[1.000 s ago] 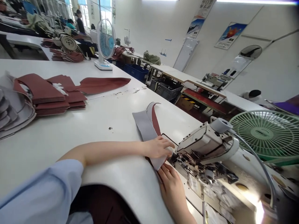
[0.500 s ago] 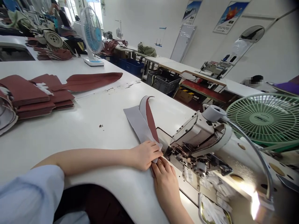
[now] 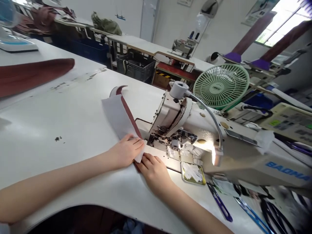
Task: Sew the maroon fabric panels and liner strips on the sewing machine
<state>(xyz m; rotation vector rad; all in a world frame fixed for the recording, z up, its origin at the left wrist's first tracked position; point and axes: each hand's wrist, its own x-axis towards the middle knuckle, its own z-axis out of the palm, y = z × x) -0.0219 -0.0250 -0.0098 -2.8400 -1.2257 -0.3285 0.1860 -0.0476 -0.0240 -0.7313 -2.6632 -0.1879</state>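
At the near edge of the smooth white worktable (image 3: pixel 73 130), just in front of the needle area of the cream-coloured industrial sewing machine (image 3: pixel 175 112), lies the long curved strip of pale grey fabric laid over a dark maroon layer (image 3: pixel 117 113). Its near end is under both hands and its far end curls away to a hooked tip. The left hand (image 3: pixel 126 151) rests palm down on the grey top, fingers loosely bent, pressing rather than gripping. The right hand (image 3: pixel 153 170) reaches in from the near side with its fingertips at the strip's near corner, just beside the left fingers; whether it pinches the edge or only pushes against it I cannot tell. The step looks like squaring up the two layers ahead of the presser foot. Doing it well seems to call for the maroon edge showing as an even narrow band beside the grey, both layers flat without a ripple, and fingertips held on the near side of the foot. The cloth looks matte and fairly stiff, holding its curve, while the table is glossy. A bent metal gooseneck lamp (image 3: pixel 215 155) lights the machine bed, and a small tin tray of white labels (image 3: pixel 193 172) sits just right of the hands. A round mint-green plastic fan (image 3: pixel 221 86) stands behind the machine, and another long maroon piece (image 3: pixel 31 74) lies well apart at far left.
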